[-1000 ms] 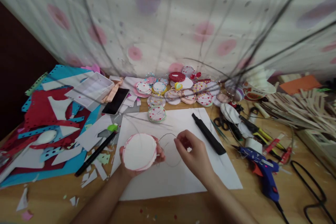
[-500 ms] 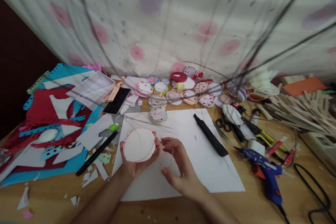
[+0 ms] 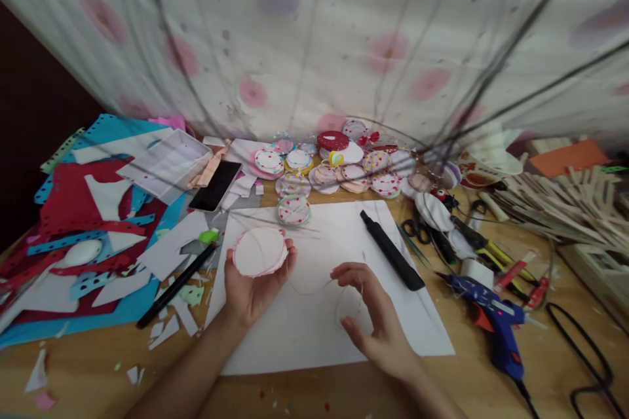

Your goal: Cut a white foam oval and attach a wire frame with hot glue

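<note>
Head cam: right hand (image 3: 373,314) just pulled off toward four o'clock, so the thread (image 3: 310,292) now spans the gap. Half-curled, thumb apart; too faint to tell if it's pinching thread. Left hand (image 3: 255,298) grips the white disc (image 3: 259,251), ten o'clock on the paper sheet (image 3: 295,340).

The person's left hand (image 3: 253,291) and right hand (image 3: 378,317) are bare, with slim fingers and narrow wrists. The 2 forearms (image 3: 196,359) are uncovered to the lower edge of view, tapering toward the wrists; nails are too blurred to tell.
</note>
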The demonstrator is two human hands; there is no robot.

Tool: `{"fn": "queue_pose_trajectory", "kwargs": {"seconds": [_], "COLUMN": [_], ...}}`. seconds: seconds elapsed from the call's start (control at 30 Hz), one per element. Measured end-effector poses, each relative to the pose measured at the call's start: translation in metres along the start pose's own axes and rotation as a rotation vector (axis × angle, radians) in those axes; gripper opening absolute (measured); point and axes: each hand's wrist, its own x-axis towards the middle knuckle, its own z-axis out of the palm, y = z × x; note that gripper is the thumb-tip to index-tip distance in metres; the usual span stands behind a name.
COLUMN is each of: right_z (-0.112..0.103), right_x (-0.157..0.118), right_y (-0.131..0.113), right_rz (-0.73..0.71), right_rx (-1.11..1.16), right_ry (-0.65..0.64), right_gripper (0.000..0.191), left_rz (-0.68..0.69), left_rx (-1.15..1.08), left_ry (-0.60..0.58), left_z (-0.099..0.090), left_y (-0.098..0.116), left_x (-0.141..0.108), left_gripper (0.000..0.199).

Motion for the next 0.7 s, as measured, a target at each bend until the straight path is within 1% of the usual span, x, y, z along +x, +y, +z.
{"fn": "queue_pose_trajectory", "kwargs": {"seconds": [0.07,0.13,0.23,0.3,0.37,0.47,0.53,0.6,0.7], "right_z": [-0.003,-0.004,-0.007,-0.011,-0.016,-0.025,-0.028,-0.028,-0.024], "right_x": [0.0,0.002,0.005,0.004,0.001,-0.004,-0.005,-0.002,0.008], "right_y": [0.002,0.002,0.003,0.003,0.004,0.004,0.001,-0.004,-0.013], "right_rz": [0.007,0.026,0.07,0.098,0.131,0.178,0.188,0.188,0.158], "right_rx": [0.021,0.047,0.076,0.117,0.195,0.338,0.395,0.392,0.323], "right_ry": [0.03,0.044,0.012,0.008,0.049,0.153,0.198,0.206,0.185], "right_gripper": [0.03,0.028,0.023,0.022,0.026,0.03,0.031,0.031,0.028], "left_rz": [-0.005,-0.044,-0.127,-0.153,-0.15,-0.085,-0.025,0.048,0.208], "left_rx": [0.03,0.1,0.311,0.473,0.599,0.721,0.804,0.914,1.134], "left_ry": [-0.04,-0.111,-0.197,-0.213,-0.216,-0.239,-0.267,-0.279,-0.259], "left_z": [-0.001,-0.003,-0.005,-0.006,-0.006,-0.006,-0.007,-0.007,-0.006], "left_y": [0.0,-0.001,-0.005,-0.007,-0.01,-0.013,-0.015,-0.017,-0.019], "left_x": [0.0,-0.001,-0.004,-0.005,-0.005,-0.003,-0.001,0.0,-0.001], "left_gripper": [0.067,0.066,0.068,0.072,0.075,0.079,0.079,0.078,0.079]}}
